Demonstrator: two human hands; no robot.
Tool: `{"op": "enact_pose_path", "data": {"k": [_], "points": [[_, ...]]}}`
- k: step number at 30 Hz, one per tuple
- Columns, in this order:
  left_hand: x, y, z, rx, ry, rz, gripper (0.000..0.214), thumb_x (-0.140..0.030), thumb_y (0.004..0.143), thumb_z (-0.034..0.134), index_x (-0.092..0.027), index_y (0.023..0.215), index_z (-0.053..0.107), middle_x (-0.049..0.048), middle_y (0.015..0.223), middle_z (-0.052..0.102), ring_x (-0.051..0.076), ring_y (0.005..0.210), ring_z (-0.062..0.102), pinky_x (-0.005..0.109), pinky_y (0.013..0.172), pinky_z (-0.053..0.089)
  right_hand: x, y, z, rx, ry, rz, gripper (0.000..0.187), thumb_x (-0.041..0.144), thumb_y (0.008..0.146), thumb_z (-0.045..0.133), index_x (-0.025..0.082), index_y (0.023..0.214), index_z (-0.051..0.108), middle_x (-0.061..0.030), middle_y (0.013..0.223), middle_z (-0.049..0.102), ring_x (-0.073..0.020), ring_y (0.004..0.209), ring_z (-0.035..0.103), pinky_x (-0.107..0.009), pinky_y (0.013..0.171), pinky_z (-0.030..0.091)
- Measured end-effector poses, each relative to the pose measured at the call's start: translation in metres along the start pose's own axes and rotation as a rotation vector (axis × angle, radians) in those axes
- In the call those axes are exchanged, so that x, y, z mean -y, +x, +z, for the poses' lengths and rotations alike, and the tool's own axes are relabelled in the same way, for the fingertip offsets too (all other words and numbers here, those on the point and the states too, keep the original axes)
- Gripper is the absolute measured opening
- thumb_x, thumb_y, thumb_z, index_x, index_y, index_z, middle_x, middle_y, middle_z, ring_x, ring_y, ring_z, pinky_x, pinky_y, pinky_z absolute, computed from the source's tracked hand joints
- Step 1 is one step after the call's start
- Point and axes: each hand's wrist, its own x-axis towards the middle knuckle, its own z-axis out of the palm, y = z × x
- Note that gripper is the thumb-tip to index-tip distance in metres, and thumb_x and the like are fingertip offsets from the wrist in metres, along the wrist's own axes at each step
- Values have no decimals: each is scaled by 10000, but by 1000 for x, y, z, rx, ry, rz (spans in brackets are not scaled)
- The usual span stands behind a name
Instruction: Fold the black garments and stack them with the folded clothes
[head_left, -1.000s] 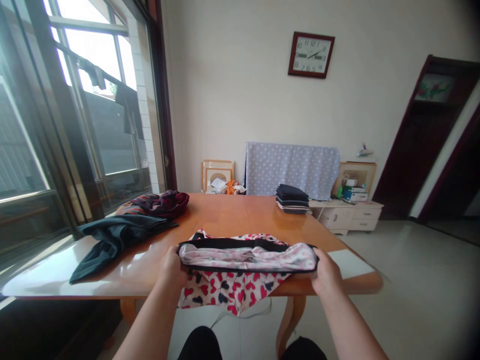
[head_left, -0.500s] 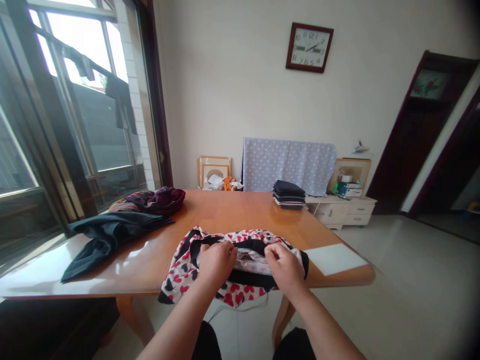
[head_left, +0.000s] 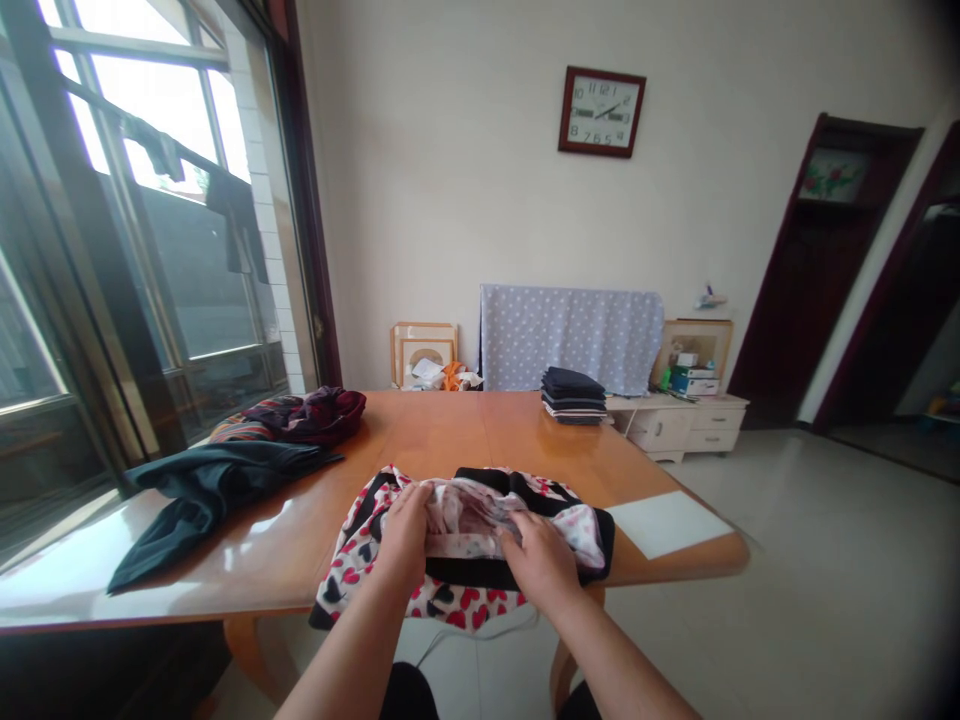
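Note:
A white garment with red and black hearts and a black waistband (head_left: 480,535) lies bunched at the near edge of the wooden table (head_left: 465,430). My left hand (head_left: 403,530) grips the pale inner fabric at its left side, fingers closed. My right hand (head_left: 540,565) rests on the garment's middle, its fingers curled into the fabric and waistband. Part of the garment hangs over the table's front edge.
A dark green garment (head_left: 210,480) and a dark red bundle (head_left: 311,412) lie at the table's left. A stack of folded dark clothes (head_left: 574,395) sits at the far side. A white sheet (head_left: 667,522) lies at the right corner. Windows stand to the left.
A second ago my hands held the waistband stretched wide apart. They have come together at the garment's middle, and the fabric is now bunched between them.

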Motion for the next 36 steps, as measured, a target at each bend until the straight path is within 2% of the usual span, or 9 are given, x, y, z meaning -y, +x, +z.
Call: {"op": "enact_pose_path", "data": {"k": [2,7,10,13,17,21,27,32,36], "points": [[-14,-1,-3,51,-128,-64,306,-456,892,457,-204,818,613,49,748,664,231,789,651,347,713,521,5,0,-2,4,-1,11,426,475,911,525,224,1232,648,-134,1213,681,-328,1170,589,-412,1000,393],[-46,-18,-8,384,-490,-250,294,-432,850,509,-171,822,641,92,789,698,281,869,687,423,795,555,22,5,-6,-7,11,74,607,578,777,664,177,1232,633,-178,1095,703,-381,1057,613,-439,890,423],[-57,-30,-10,442,-551,-262,350,-448,874,502,-141,869,670,116,871,725,303,931,694,452,852,553,26,10,-6,-5,120,73,367,424,772,675,186,1049,715,-146,1009,725,-345,1003,623,-409,860,427],[-63,-32,-16,443,-701,-259,327,-407,895,517,-128,905,688,113,913,741,301,967,701,452,913,543,26,15,-10,25,543,110,184,315,791,616,219,886,742,-58,942,754,-269,933,649,-349,826,459],[-63,-19,-38,364,-988,-286,214,-275,896,542,-124,890,694,101,903,754,279,939,719,437,953,535,21,24,-28,-29,1242,301,249,339,739,688,188,929,746,-42,991,772,-256,951,682,-329,832,516],[-51,-5,-64,166,-1073,-319,185,-218,891,532,-125,830,680,97,825,751,277,860,731,464,921,551,9,37,-53,-67,1631,527,208,312,763,672,182,913,734,-45,925,781,-231,885,719,-339,805,568],[-43,2,-86,-99,-1014,-311,192,-210,901,506,-134,796,647,95,744,720,271,741,718,484,827,581,-4,45,-90,-96,1869,487,183,289,862,570,189,919,712,-51,933,779,-236,916,726,-398,867,587],[-49,3,-91,-173,-887,-261,186,-177,907,492,-155,787,633,34,631,660,201,585,652,404,763,592,0,49,-115,-147,1909,365,200,299,885,558,188,945,714,-51,928,776,-238,922,728,-411,905,580],[-42,0,-88,-202,-574,-164,94,-209,864,575,-165,845,655,54,780,709,208,728,679,347,778,563,15,51,-126,-114,1934,304,212,344,902,559,201,921,715,-47,918,776,-246,924,726,-429,904,577]]}}
